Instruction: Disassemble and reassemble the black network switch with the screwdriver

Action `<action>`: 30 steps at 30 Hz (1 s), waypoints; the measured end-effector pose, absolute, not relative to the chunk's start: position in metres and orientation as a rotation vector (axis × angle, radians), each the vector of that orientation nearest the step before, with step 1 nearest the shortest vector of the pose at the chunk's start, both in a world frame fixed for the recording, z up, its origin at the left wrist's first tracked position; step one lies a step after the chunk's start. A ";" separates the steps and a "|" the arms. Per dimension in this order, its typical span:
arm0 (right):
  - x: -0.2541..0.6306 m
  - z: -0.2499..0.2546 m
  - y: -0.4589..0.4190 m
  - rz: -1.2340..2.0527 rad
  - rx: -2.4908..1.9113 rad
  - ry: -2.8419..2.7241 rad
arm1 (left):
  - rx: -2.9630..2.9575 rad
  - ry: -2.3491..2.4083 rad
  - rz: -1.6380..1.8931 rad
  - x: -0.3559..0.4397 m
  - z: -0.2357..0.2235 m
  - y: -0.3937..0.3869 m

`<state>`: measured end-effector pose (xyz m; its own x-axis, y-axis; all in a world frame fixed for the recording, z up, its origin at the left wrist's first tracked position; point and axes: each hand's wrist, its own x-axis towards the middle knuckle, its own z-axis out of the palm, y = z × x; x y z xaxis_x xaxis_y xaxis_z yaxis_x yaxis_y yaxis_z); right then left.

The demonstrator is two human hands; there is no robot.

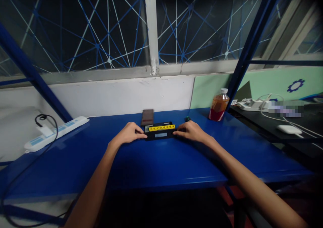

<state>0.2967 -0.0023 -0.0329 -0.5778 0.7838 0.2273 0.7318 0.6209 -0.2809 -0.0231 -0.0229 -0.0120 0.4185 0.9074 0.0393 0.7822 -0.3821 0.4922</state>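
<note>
A black network switch (160, 135) with a row of yellow ports (162, 127) lies on the blue table, a pale label on its near face. My left hand (130, 133) grips its left end, thumb along the near corner. At the opposite end my right hand (191, 131) has thumb and fingers closed on the right edge. The casing seems to be in more than one piece, with a dark panel behind the ports, but I cannot tell whether the parts are joined. Just behind the switch rests a dark phone-like slab (147, 117).
A small dark green-tipped object (187, 119) is partly hidden behind my right hand. Further right stands a drink bottle (218, 106). A white power strip (60, 132) with a black cable sits at left. A black side table (275, 128) holds cables and a white case (289, 130).
</note>
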 end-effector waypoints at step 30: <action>0.289 -0.051 0.000 -0.043 -1.205 -2.529 | 2.194 1.497 0.574 -0.019 -0.022 -0.016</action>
